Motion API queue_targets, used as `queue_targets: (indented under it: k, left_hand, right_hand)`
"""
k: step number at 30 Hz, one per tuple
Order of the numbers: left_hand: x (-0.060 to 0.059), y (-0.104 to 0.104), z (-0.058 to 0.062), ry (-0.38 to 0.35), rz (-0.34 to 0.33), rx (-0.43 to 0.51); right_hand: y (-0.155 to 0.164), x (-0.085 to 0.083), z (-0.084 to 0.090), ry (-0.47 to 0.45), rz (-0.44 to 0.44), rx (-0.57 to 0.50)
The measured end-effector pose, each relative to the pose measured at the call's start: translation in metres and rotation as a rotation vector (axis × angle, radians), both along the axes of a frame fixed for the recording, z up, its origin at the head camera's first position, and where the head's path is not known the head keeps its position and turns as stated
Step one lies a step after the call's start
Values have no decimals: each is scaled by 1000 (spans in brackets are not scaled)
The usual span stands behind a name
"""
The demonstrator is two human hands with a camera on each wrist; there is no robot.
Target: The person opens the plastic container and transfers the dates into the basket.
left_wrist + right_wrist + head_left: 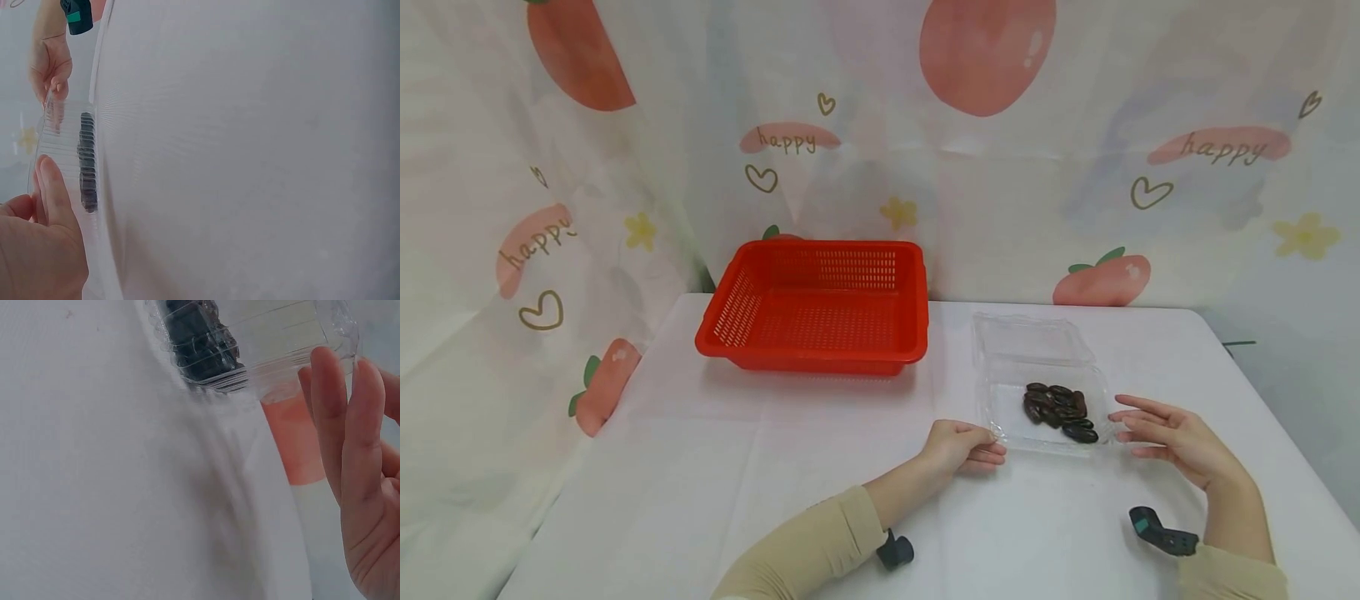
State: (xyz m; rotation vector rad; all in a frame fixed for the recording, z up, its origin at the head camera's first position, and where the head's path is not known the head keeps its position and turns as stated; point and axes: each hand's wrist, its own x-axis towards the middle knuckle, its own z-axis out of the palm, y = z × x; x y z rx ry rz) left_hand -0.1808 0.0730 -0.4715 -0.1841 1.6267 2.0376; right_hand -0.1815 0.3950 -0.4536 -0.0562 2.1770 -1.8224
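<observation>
One clear box [1011,400] is seen on the table [700,483], with its hinged lid thrown back toward the curtain [1075,167]. A small heap of dark pieces [1060,412] lies in the box near its right side; roughly eight to ten can be made out, but an exact count cannot be given because they overlap. One red basket [820,304] is set well apart to the left, toward the far edge. Two hands are shown, one at each side of the box. The left hand [958,448] is placed at the near left corner, its fingers loosely curled and its fingertips at the rim; in the left wrist view the thumb [53,190] is laid against the box wall, though whether the rim is pinched cannot be told. The right hand [1165,433] is held just beside the right wall, its fingers straight and slightly spread; in the right wrist view the fingertips [328,369] are seen at the edge of the plastic, with nothing gripped. Two dark wrist devices [1161,533] are visible, one by each forearm.
</observation>
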Motion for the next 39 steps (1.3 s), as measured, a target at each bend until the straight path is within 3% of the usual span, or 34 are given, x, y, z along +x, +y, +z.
queue_targets:
  k: [11, 15, 17, 22, 26, 31, 35, 39]
  left_hand:
    - [-1, -2, 4, 5, -18, -40]
    - [-3, -4, 5, 103, -39, -188]
    - [-6, -6, 6, 238, -45, -311]
    - [-16, -8, 11, 703, -17, -612]
    - [-24, -6, 18, 967, -62, -784]
    - [-37, 1, 27, 1283, -207, -1069]
    - [-49, 9, 32, 1441, -371, -1271]
    - [-60, 18, 33, 1589, -487, -1424]
  right_hand:
    - [-5, -2, 0, 13, -31, -50]
    - [-5, -1, -2, 6, -37, -34]
    - [-5, -1, -3, 2, -35, -27]
    - [-4, -1, -2, -9, -45, -15]
    - [-3, -1, -2, -13, -47, -15]
    - [-3, -1, -1, -15, -52, 5]
    - [-3, -1, 0, -19, -57, 23]
    - [-4, 0, 0, -25, -55, 23]
